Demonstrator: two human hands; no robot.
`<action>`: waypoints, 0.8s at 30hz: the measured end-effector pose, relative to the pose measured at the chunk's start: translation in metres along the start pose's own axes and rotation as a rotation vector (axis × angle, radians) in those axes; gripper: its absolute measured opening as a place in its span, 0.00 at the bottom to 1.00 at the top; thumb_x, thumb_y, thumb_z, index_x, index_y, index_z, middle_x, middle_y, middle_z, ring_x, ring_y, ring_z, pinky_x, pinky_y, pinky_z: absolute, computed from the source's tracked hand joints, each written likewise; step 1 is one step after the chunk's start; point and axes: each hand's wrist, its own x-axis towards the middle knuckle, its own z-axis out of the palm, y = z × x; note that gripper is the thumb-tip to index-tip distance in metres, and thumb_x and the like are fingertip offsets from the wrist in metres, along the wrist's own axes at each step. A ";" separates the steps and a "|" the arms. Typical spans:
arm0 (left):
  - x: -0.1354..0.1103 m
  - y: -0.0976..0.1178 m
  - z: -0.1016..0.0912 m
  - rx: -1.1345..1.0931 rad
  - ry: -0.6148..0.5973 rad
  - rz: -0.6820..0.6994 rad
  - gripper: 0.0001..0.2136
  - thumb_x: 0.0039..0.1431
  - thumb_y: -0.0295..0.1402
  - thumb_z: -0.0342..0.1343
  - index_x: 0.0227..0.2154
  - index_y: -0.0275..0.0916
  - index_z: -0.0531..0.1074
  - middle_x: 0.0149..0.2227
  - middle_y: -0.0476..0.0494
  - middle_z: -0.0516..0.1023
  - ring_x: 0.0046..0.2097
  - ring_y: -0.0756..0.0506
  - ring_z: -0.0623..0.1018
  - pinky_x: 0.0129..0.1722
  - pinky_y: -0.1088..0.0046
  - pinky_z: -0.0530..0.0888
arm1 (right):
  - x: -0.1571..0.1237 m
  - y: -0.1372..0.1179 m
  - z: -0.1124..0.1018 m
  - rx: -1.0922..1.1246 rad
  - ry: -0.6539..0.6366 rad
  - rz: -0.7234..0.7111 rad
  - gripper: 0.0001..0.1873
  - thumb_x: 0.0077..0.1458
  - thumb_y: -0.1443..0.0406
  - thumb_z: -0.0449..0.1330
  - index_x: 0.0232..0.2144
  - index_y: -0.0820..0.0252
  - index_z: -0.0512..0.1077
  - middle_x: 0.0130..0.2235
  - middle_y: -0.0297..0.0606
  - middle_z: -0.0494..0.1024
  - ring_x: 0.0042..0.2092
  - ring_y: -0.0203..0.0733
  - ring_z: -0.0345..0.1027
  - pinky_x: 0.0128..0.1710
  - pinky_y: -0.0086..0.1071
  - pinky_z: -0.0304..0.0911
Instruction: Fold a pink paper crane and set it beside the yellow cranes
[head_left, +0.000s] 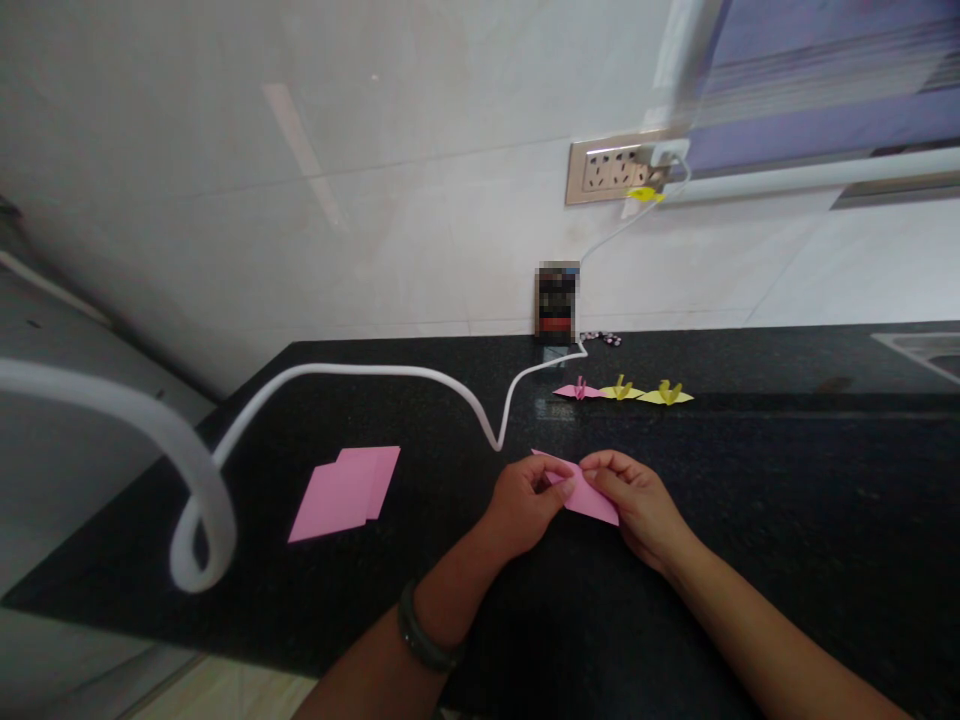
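A pink sheet of folding paper (592, 502) is pinched between both hands just above the dark countertop (450, 410). My left hand (529, 500) has thumb and index finger closed on its left part. On the right side, my right hand (634, 500) grips the same paper between thumb and fingers. The fingertips of both hands nearly meet at its middle and cover part of it. Behind the hands stand three folded paper cranes in a row: a pink crane (579, 391), a yellow crane (621, 391) and another yellow crane (666, 394).
Flat pink sheets (349, 492) overlap on the counter at left. A thick white cable (360, 370) loops across the left foreground and counter. Against the wall leans a phone-like device (557, 302), its screen blurred. A charger (667, 152) sits in the wall socket (600, 170).
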 end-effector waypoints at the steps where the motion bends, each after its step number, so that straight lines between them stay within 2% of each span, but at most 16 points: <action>1: 0.000 0.000 0.000 0.001 -0.005 -0.006 0.11 0.48 0.36 0.50 0.33 0.36 0.70 0.22 0.49 0.67 0.24 0.53 0.64 0.24 0.78 0.60 | 0.000 0.000 0.000 -0.002 0.001 -0.001 0.07 0.42 0.64 0.59 0.27 0.61 0.68 0.21 0.31 0.69 0.20 0.30 0.59 0.19 0.24 0.52; 5: 0.001 -0.001 0.000 -0.036 -0.029 -0.029 0.10 0.49 0.34 0.50 0.33 0.36 0.69 0.22 0.49 0.67 0.24 0.53 0.66 0.24 0.78 0.61 | 0.000 0.000 0.002 -0.018 0.005 -0.009 0.11 0.40 0.62 0.61 0.28 0.60 0.67 0.20 0.30 0.69 0.20 0.30 0.60 0.19 0.24 0.54; 10: 0.002 -0.002 0.002 -0.172 0.007 -0.043 0.10 0.49 0.32 0.50 0.36 0.37 0.64 0.25 0.49 0.70 0.26 0.52 0.68 0.25 0.78 0.63 | -0.001 0.000 0.004 -0.009 0.007 -0.023 0.23 0.37 0.62 0.63 0.38 0.56 0.62 0.25 0.30 0.70 0.23 0.33 0.64 0.19 0.25 0.58; 16: 0.001 -0.002 0.005 -0.150 0.109 0.005 0.15 0.49 0.31 0.50 0.41 0.38 0.61 0.27 0.49 0.70 0.27 0.52 0.69 0.27 0.77 0.64 | -0.004 0.000 0.009 -0.121 -0.060 -0.054 0.22 0.38 0.65 0.63 0.38 0.58 0.60 0.25 0.29 0.67 0.18 0.27 0.57 0.16 0.23 0.56; 19: 0.000 -0.003 0.006 -0.093 0.118 0.033 0.15 0.49 0.31 0.50 0.42 0.40 0.60 0.29 0.48 0.70 0.29 0.51 0.69 0.28 0.77 0.64 | -0.006 0.001 0.011 -0.136 -0.100 -0.065 0.23 0.39 0.67 0.63 0.38 0.59 0.59 0.26 0.30 0.67 0.21 0.28 0.59 0.18 0.23 0.58; 24: -0.002 -0.002 0.006 0.035 0.120 0.046 0.16 0.50 0.33 0.49 0.43 0.41 0.61 0.23 0.52 0.67 0.24 0.53 0.66 0.25 0.78 0.61 | -0.006 0.001 0.012 -0.141 -0.083 -0.098 0.25 0.38 0.67 0.62 0.40 0.57 0.58 0.29 0.31 0.67 0.23 0.30 0.60 0.20 0.25 0.59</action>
